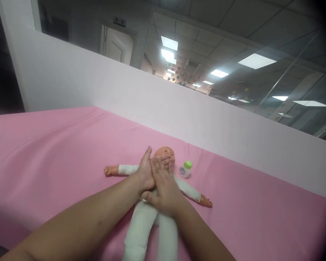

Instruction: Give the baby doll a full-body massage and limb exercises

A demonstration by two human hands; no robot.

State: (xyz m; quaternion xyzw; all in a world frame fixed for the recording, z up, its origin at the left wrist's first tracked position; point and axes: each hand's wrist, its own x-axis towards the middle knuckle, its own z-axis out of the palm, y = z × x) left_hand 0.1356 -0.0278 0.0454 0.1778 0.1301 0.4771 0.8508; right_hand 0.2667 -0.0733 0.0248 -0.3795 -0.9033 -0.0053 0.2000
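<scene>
Above a baby doll [141, 228] my two hands meet, palm against palm. My left hand [146, 173] is turned palm up, with its thumb raised and its fingers stretched out. Across that palm and its fingers lies my right hand [167, 190], flat, with the thumb apart. I see nothing held in either hand. On its back, the doll has white cloth limbs and spread arms; my hands hide its chest and part of its head. Beside the doll's head, on the right, a small bottle [185, 169] with a green cap and a printed label stands a little tilted in view.
A pink cover [70, 152] spreads under the doll and bottle. Behind it runs a low white wall [179, 112], with glass above. A door [116, 44] and lit ceiling panels [256, 61] show beyond.
</scene>
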